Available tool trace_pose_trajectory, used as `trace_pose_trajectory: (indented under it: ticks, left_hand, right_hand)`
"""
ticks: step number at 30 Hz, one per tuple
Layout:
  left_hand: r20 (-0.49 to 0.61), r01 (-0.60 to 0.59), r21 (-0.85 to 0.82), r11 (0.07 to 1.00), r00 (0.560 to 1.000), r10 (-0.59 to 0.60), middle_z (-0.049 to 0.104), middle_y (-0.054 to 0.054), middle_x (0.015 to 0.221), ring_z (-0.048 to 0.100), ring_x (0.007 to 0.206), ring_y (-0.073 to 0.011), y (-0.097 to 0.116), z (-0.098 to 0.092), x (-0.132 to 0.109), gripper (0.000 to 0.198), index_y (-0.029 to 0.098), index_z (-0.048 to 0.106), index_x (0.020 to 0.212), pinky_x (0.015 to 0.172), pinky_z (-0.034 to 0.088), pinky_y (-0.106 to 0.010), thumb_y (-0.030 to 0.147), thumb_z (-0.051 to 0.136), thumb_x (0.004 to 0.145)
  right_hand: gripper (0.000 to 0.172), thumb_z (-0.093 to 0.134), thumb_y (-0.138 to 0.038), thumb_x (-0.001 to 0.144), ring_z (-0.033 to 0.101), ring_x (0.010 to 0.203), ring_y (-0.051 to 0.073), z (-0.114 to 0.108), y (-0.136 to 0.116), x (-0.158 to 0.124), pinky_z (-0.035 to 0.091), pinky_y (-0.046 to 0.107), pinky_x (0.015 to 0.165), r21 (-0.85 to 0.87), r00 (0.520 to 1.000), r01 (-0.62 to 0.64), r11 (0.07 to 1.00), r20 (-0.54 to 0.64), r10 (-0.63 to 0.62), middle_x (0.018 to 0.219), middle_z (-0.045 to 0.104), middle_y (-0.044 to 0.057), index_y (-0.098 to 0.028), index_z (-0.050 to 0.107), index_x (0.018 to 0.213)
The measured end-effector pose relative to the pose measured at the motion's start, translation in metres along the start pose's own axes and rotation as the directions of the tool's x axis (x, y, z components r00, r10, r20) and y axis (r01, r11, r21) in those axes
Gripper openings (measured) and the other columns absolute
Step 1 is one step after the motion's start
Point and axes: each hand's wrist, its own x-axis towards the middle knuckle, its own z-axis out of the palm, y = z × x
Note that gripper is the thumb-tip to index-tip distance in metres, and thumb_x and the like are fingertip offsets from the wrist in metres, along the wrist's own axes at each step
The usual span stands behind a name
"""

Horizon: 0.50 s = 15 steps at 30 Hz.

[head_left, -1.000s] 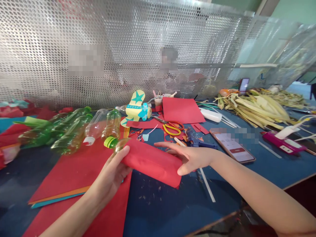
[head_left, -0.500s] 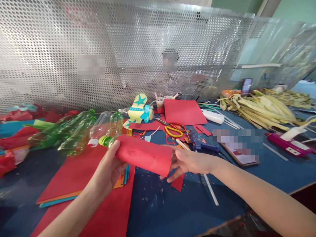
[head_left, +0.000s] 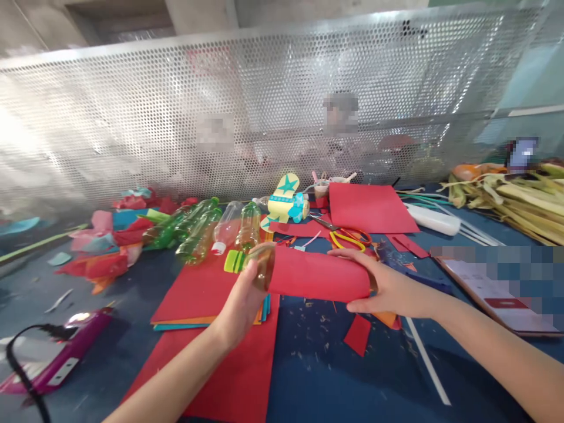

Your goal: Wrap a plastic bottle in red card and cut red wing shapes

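A plastic bottle wrapped in red paper point(head_left: 319, 273) lies nearly level in the air above the table. Its bare, clear shoulder and lime-green cap point(head_left: 235, 261) point left. My left hand point(head_left: 244, 296) grips the shoulder near the cap, thumb on top, with its other fingers mostly hidden. My right hand point(head_left: 383, 285) clasps the opposite end, thumb and fingers around the paper's edge. Below the bottle are a stack of coloured paper point(head_left: 198, 302) and a small red scrap point(head_left: 358, 335). Behind it lie yellow-and-red-handled scissors point(head_left: 348, 238).
Several green and clear bottles point(head_left: 200, 235) lie behind the paper stack. A decorated bottle rocket point(head_left: 284, 202) and a red sheet point(head_left: 370, 207) stand farther back. Phone point(head_left: 497, 294) at right, corn husks point(head_left: 506, 197) beyond, purple power strip point(head_left: 73, 349) at left. A perforated metal screen point(head_left: 273, 129) borders the table.
My view has swung left. My right hand, spread beside the bottle's end before, now clasps it. More of the bottle's bare shoulder shows by my left hand, and the bottle lies more level.
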Motion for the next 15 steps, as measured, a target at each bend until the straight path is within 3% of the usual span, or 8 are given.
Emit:
trace_pose_trajectory:
  ticks: [2,7,11,15]
  left_hand:
    - [-0.006,0.007,-0.017,1.000,1.000,-0.007,0.072,-0.006,0.107,0.059,0.116,-0.0288,0.001,-0.001,0.002,0.040,0.024,0.071,0.099,0.101,0.044,-0.039,0.057,0.066,0.076]
    - [-0.038,0.019,-0.004,1.000,0.999,-0.019,0.073,-0.005,0.106,0.060,0.113,-0.0262,0.001,-0.003,0.005,0.038,0.024,0.071,0.096,0.098,0.045,-0.035,0.055,0.066,0.076]
    - [-0.089,0.030,0.001,1.000,0.996,-0.030,0.073,-0.007,0.107,0.061,0.112,-0.0274,-0.002,-0.004,0.005,0.043,0.021,0.071,0.100,0.094,0.048,-0.034,0.056,0.064,0.077]
    - [-0.194,0.058,-0.035,0.998,0.979,-0.064,0.075,-0.008,0.096,0.063,0.106,-0.0290,-0.001,-0.002,0.008,0.040,0.018,0.072,0.090,0.088,0.051,-0.033,0.053,0.069,0.071]
  right_hand:
    - [0.082,0.077,-0.035,0.072,0.059,0.109,0.025,0.002,-0.002,-0.001,0.055,0.038,0.087,-0.106,0.999,-0.026,0.994,-0.043,0.022,0.148,0.031,0.005,-0.038,0.033,0.142]
    - [0.082,0.074,-0.037,0.074,0.063,0.100,0.023,0.006,-0.001,0.000,0.057,0.037,0.081,-0.116,0.999,-0.009,0.993,-0.051,0.003,0.146,0.036,0.007,-0.037,0.030,0.144]
    - [0.078,0.072,-0.040,0.076,0.054,0.117,0.027,0.007,0.006,0.003,0.051,0.042,0.094,-0.242,0.992,0.058,0.969,-0.099,-0.084,0.149,0.034,0.006,-0.036,0.032,0.143]
    - [0.076,0.072,-0.039,0.076,0.044,0.129,0.029,0.012,0.008,0.003,0.039,0.048,0.106,-0.421,0.975,0.115,0.900,-0.127,-0.184,0.148,0.037,0.007,-0.034,0.035,0.142]
